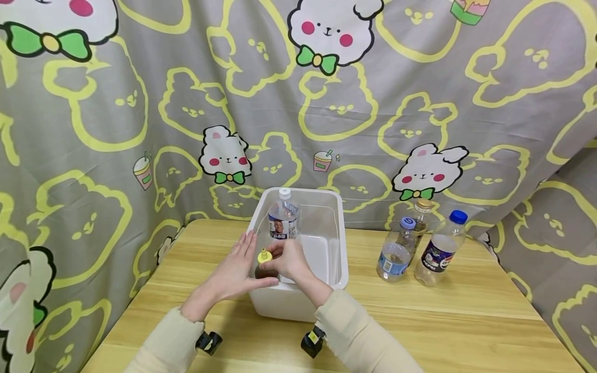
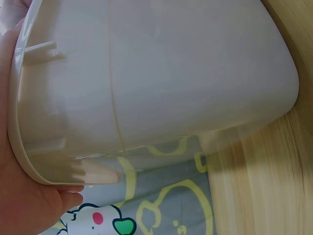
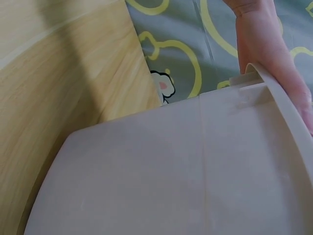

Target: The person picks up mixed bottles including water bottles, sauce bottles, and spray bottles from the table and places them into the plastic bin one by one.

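My right hand (image 1: pixel 293 259) reaches over the near edge of a white plastic bin (image 1: pixel 284 305). Its thumb and fingers pinch a bottle (image 1: pixel 267 273) just below a yellow cap (image 1: pixel 264 256). The bottle looks dark and stands in the bin's near left corner, its lower part hidden by the wall. My left hand (image 1: pixel 233 267) rests on the rim there, fingers straight, thumb along the front edge. The left wrist view shows this hand (image 2: pixel 29 200) against the rim. A clear bottle (image 1: pixel 283 228) with a white cap and a printed label stands farther back in the bin.
Right of the bin on the wooden table (image 1: pixel 401 331) stand a blue-labelled water bottle (image 1: pixel 394 259), a Pepsi bottle (image 1: pixel 436 254) with a blue cap and a bottle with a gold cap (image 1: pixel 423 205). A grey patterned curtain (image 1: pixel 270 103) hangs behind and around the table.
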The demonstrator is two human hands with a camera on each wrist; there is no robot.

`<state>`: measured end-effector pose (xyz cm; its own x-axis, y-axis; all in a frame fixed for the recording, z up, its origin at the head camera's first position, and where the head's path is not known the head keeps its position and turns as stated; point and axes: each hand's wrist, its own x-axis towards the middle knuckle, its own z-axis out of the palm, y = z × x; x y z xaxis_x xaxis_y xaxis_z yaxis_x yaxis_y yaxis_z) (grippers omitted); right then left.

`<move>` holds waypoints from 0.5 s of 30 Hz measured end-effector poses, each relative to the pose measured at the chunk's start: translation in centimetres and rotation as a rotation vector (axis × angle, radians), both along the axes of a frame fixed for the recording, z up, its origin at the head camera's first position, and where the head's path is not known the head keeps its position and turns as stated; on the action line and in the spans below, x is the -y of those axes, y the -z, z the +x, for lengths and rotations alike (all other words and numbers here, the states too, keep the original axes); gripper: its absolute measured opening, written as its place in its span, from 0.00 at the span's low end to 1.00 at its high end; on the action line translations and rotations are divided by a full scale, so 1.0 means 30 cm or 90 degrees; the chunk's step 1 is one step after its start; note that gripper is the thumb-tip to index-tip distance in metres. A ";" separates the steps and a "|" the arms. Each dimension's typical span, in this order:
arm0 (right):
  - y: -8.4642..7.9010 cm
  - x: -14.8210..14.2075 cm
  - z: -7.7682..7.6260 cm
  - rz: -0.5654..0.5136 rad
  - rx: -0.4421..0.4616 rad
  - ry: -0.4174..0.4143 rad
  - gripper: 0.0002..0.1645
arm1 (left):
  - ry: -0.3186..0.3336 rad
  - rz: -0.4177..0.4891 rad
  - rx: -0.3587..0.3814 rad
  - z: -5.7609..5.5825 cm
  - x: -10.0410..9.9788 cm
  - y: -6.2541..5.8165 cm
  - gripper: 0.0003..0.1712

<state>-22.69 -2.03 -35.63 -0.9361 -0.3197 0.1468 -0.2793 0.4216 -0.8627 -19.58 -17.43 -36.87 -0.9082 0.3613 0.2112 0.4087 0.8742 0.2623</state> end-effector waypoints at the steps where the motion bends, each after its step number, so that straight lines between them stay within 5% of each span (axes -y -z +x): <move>1: -0.001 0.001 0.000 0.001 0.003 0.000 0.17 | 0.000 0.000 0.000 0.001 0.000 0.000 0.65; 15: 0.010 0.010 -0.004 0.027 0.031 -0.008 0.18 | -0.002 0.008 -0.001 0.007 -0.003 -0.005 0.65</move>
